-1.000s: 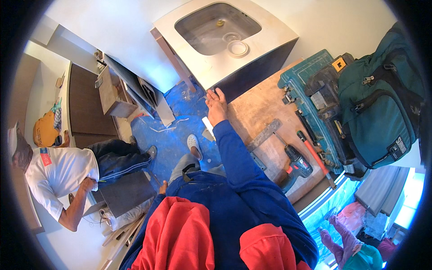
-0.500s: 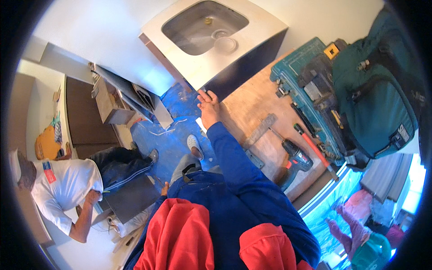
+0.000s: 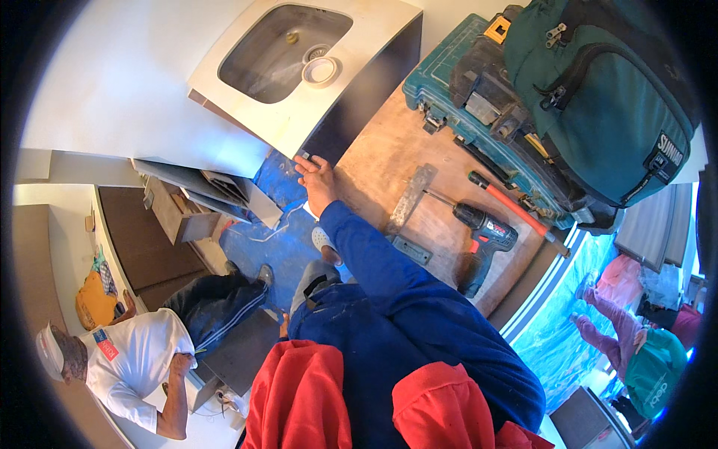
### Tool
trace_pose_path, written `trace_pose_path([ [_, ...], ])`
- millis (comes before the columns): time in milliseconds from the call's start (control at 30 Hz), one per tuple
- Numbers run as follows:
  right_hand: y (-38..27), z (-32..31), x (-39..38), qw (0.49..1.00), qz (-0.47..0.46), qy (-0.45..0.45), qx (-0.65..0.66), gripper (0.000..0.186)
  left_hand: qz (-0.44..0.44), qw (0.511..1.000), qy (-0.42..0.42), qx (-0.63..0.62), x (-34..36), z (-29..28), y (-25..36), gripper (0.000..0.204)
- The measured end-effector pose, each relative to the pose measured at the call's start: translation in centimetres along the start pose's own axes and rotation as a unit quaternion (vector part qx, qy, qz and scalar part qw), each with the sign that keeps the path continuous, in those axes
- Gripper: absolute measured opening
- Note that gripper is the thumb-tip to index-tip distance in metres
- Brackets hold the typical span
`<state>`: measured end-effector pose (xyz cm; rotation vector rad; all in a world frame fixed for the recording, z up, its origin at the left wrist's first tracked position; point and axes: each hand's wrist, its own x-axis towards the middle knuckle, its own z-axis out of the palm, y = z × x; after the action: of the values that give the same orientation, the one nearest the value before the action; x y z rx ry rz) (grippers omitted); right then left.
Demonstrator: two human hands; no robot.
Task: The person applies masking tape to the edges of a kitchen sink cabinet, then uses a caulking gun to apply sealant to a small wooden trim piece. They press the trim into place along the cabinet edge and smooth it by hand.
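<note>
My right hand [image 3: 317, 184] reaches forward with its fingers apart. Its fingertips are at the near lower corner of a sink cabinet [image 3: 357, 93] with a pale top; whether they touch it, I cannot tell. A steel sink basin [image 3: 258, 63] is set in that top, and a round white cup-like piece [image 3: 319, 71] stands beside the drain. Below my right forearm, a cordless drill [image 3: 486, 236] with a long bit lies on a wooden board [image 3: 381, 157]. Only a little of my left hand [image 3: 284, 325] shows beside my hip; its fingers are mostly hidden.
On the board lie a hammer [image 3: 516, 211] with a red handle and a grey metal strip [image 3: 410, 198]. A teal tool case [image 3: 441, 75] and a green backpack [image 3: 606, 105] stand at right. Another person [image 3: 142, 359] bends at left beside leaning panels [image 3: 198, 183]. Blue sheeting [image 3: 254, 247] covers the floor.
The view has turned, so the sink cabinet sits further left and the backpack shows more fully. My right hand stays by the cabinet corner. The other person keeps much the same pose.
</note>
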<state>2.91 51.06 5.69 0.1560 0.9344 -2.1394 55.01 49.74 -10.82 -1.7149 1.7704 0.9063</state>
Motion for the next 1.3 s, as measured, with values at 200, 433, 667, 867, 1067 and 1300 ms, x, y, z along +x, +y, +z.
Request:
trace_pose_path([
  [200, -0.1, 0.1, 0.0, 1.000, 0.008, 0.009, 0.000, 0.054, 0.005, 1.000, -0.003, 0.002, -0.3, -0.2, 0.5, 0.082],
  [433, -0.3, 0.1, -0.1, 1.000, 0.008, 0.007, -0.004, 0.053, 0.012, 1.000, -0.004, 0.002, -0.5, 0.1, 0.5, 0.083],
  [667, 0.2, -0.1, 0.4, 1.000, -0.006, 0.010, -0.003, 0.053, 0.026, 1.000, -0.009, 0.008, -0.1, 1.2, -0.8, 0.084],
  [867, 0.6, -0.8, 0.7, 1.000, -0.011, -0.011, 0.000, 0.055, 0.100, 0.995, 0.007, 0.024, -0.4, 2.7, -1.8, 0.085],
  [1067, -0.6, -1.9, 0.9, 0.996, 0.001, -0.069, -0.059, 0.056, 0.134, 0.975, 0.155, -0.091, -2.4, 0.2, 8.4, 0.051],
  [1300, -2.7, -2.1, 1.5, 0.994, 0.070, -0.076, -0.046, 0.050, 0.373, 0.859, 0.258, -0.237, -3.1, -8.8, 32.7, 0.027],
])
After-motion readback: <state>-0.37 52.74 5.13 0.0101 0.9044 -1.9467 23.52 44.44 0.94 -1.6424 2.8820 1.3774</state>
